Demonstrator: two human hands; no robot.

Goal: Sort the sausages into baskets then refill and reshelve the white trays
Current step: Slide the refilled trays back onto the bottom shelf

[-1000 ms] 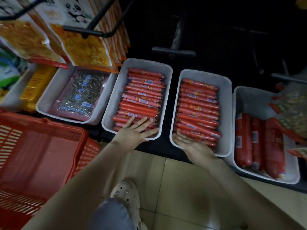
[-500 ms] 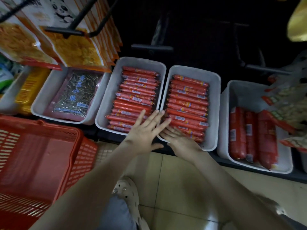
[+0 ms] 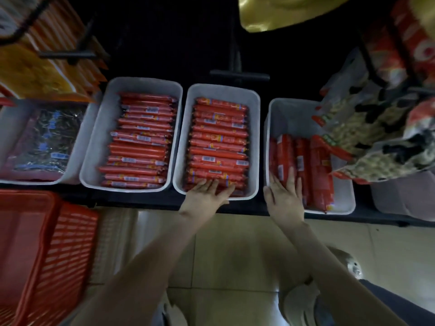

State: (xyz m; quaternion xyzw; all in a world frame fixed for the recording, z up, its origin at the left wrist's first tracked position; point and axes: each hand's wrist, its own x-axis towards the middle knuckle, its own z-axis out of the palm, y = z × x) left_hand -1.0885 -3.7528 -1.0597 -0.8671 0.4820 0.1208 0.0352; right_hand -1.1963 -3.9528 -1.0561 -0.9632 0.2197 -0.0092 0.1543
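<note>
Sausages [image 3: 219,142] are getting pressed flat by the left hand [image 3: 207,196], right hand [image 3: 284,198] lying open on the next tray [image 3: 289,118], nothing gripped. I'd push evenly, palms low.

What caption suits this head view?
Left hand flat on thin sausages in the middle tray, right hand flat on thick sausages in the right tray.

Bare forearms [image 3: 146,267], pale shoes [image 3: 301,304], dark trousers [image 3: 404,302]

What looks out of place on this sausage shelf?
The right tray is only part full: thick sausages bunched at its near end, far half bare, snack bags drooping over its right side. The other sausage trays look neat.
</note>
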